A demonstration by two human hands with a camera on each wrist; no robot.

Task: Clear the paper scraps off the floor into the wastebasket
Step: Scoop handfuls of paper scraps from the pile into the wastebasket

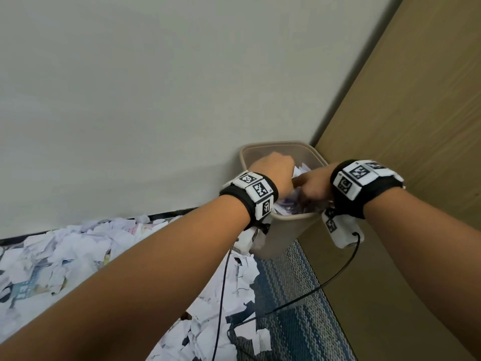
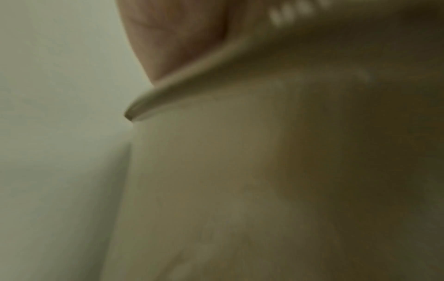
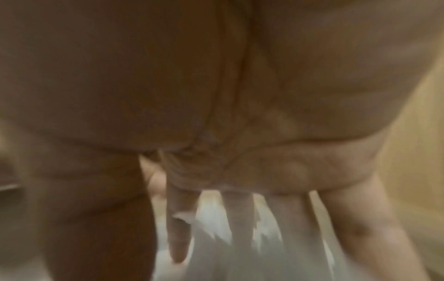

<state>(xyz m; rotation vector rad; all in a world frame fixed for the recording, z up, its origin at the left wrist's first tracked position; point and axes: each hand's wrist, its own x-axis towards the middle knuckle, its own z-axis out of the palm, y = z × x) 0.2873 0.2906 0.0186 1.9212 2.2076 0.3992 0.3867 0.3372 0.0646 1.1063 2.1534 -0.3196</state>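
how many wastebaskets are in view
1. The beige wastebasket stands in the corner where the wall meets the wooden panel, with the left hand and right hand over its opening. None else shows.

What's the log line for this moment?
both hands: left hand, right hand over wastebasket mouth, on paper | paper scraps: many on floor | grip: unclear

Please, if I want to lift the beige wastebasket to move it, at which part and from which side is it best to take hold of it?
Probably best at the rim of the wastebasket, on the near edge facing the carpet. The rim is a flared lip that the fingers can hook under. The far side stands against the wall and the right side against the wooden panel, so only the near and left sides are free.
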